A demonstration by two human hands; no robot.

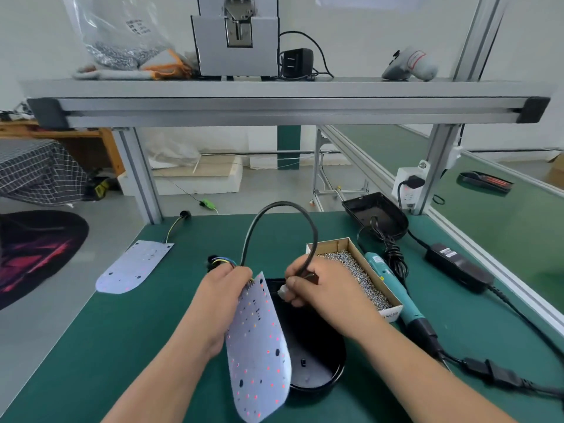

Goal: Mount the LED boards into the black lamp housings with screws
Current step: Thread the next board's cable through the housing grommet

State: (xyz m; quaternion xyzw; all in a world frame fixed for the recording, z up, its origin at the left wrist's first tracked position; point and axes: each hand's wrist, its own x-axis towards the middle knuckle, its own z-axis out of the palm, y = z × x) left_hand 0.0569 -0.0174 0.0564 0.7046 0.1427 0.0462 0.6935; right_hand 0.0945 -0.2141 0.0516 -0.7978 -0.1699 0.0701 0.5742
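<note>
Spreading under everything, the matte green table (122,315) carries two smooth black lamp housings: the near housing (317,364), a rounded shell open upward by the front edge, and the far housing (378,215) at the right beside a frame post. Two thin white LED boards, rounded at one end and dotted with small diodes, are in view. The spare board (134,267) lies flat at the left. The held board (259,355) stands tilted over the near housing's left rim, hiding part of it, and the left hand (222,297) grips its wired top end. The right hand (317,285) curls round a stiff black cable (282,203) arching above. Just right sit one cardboard box (392,314) heaped with silvery screws (354,276) and one teal electric screwdriver (410,309).
</note>
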